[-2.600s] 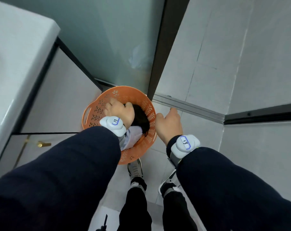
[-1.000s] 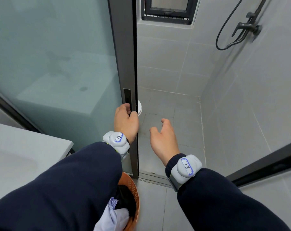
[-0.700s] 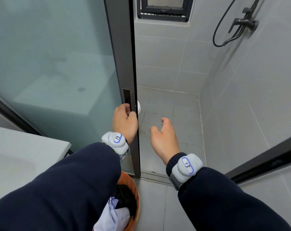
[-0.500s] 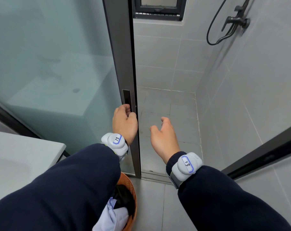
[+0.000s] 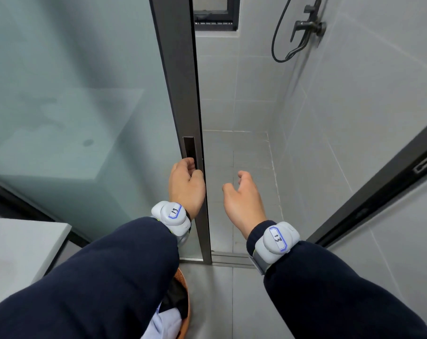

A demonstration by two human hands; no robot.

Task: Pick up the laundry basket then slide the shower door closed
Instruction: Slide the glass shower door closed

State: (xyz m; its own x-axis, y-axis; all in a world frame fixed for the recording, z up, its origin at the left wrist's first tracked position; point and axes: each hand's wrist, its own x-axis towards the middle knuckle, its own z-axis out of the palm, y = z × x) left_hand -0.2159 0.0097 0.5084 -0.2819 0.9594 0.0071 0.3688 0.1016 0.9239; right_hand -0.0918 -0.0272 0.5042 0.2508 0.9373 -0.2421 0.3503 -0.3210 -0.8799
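Observation:
The frosted glass shower door (image 5: 85,106) has a dark metal edge frame (image 5: 180,94) with a recessed handle slot (image 5: 190,150). My left hand (image 5: 186,187) grips that frame just below the slot, fingers curled into it. My right hand (image 5: 242,201) hovers open beside it, in front of the gap into the shower, holding nothing. The orange laundry basket (image 5: 186,302) with dark and white clothes shows at the bottom, mostly hidden under my left sleeve; what holds it I cannot tell.
A dark door jamb (image 5: 379,189) runs diagonally at the right. The floor track (image 5: 232,260) lies across the threshold. A shower hose and fitting (image 5: 303,28) hang on the tiled wall. A white counter corner (image 5: 24,243) sits at the left.
The basket was lifted off the floor earlier, with my left hand inside it. Over the last second the door edge has slid a little to the right, my left hand on it.

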